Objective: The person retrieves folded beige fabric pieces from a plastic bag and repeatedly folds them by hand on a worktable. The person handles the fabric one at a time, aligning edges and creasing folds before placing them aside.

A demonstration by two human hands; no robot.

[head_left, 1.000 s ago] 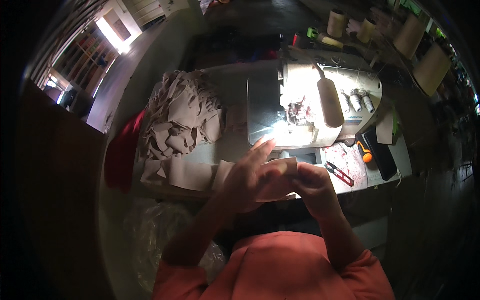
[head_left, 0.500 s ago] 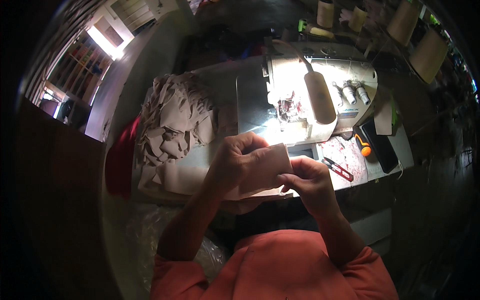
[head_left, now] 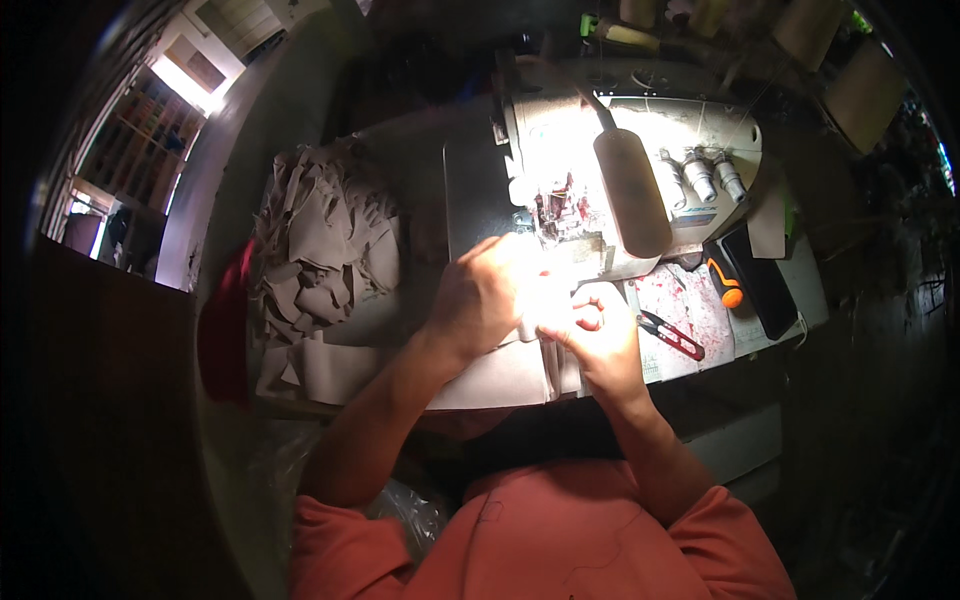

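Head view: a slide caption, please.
Left hand and right hand close together before a brightly lit sewing machine, pale fabric pieces heaped to the left.

Sewing wkshp, by the look of it: white metal sewing m/c w/ three silvery cylindrical knobs sits on a pale worktable. To its L, a big heap of cut beige fabric pcs; R & nearer, red-handled thread snips. Tall beige cone-shaped thread spools stand dimly top R; far L bg has multi-tier shelving w/ small multicol. items.
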